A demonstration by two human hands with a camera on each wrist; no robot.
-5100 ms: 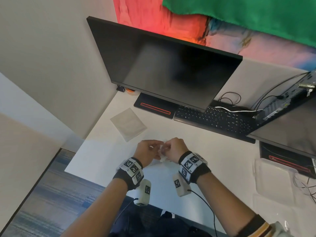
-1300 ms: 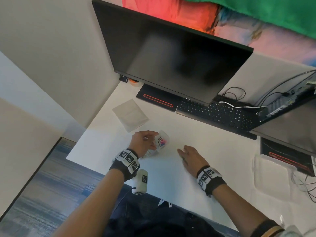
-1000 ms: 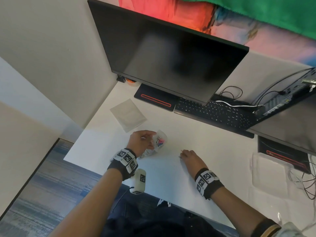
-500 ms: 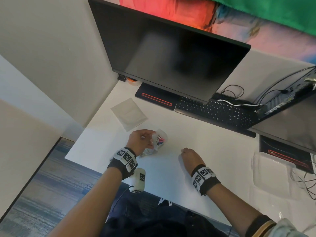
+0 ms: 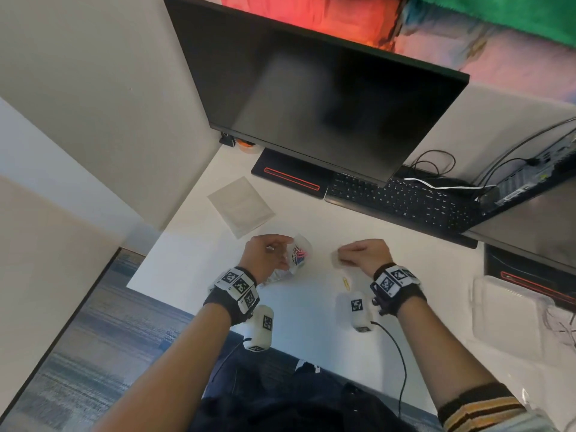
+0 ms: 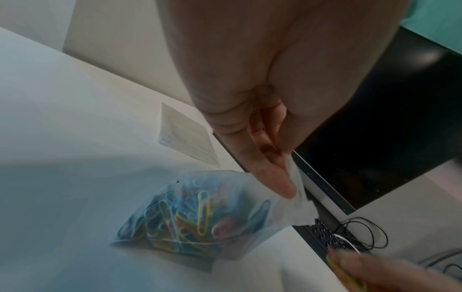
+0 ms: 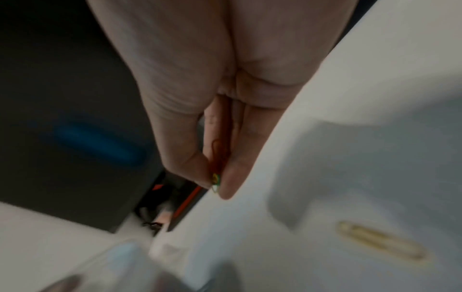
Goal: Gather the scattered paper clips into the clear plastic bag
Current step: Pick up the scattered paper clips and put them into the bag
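Left hand point(image 5: 265, 255) pinches nearly full clear plastic bag point(image 6: 200, 215), right hand point(image 5: 363, 254) pinches paper clips point(image 7: 217, 158); yellow paper clip point(image 5: 346, 283) left near desk's point(image 5: 311, 322) front edge.

Head view bright, edges warped; wrist views dim, motion-blurred, soft shadows.

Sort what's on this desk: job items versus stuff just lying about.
Job: bag of clips, gripped by left hand; clips pinched in right hand; yellow clip loose on desk.

Lying about: monitor, keyboard, flat packet, cables.
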